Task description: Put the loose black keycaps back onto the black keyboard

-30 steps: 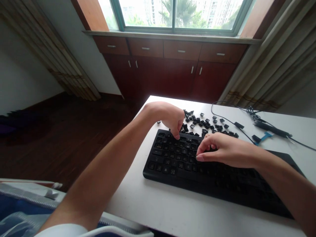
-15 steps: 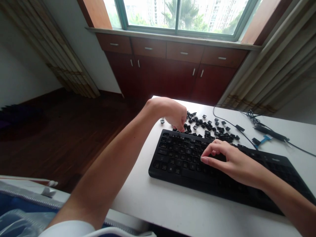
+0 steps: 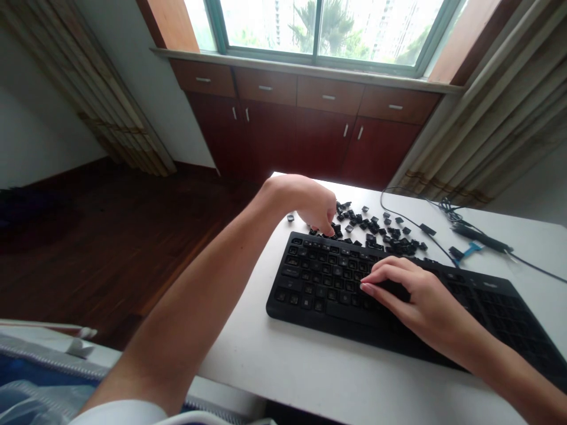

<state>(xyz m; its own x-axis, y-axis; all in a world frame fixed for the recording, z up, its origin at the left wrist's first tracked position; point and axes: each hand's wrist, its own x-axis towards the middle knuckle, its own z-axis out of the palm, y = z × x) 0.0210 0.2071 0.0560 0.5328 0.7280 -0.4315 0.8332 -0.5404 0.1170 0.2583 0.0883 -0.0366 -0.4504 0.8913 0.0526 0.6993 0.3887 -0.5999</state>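
A black keyboard (image 3: 354, 316) lies on the white table, with several key positions lacking their caps. Loose black keycaps (image 3: 374, 224) are scattered along its far side. My left hand (image 3: 315, 205) bends down over the keycaps at the left end of that scatter, fingers curled in a closed pinch. Whatever sits between its fingertips is hidden. Over the middle of the keyboard, my right hand (image 3: 405, 289) has thumb and index fingertip pressed together just at the keys. Anything held there is too small to make out.
Behind the keyboard's right half lie a black cable (image 3: 410, 219), a dark pen-like tool (image 3: 482, 237) and a small blue tool (image 3: 472, 249). One keycap (image 3: 290, 218) sits apart at the table's left edge. A blue bag (image 3: 48, 378) is at the lower left.
My right hand's fingers have drawn closer together into a pinch at the same spot on the keyboard. My left hand stays over the keycaps, almost unmoved.
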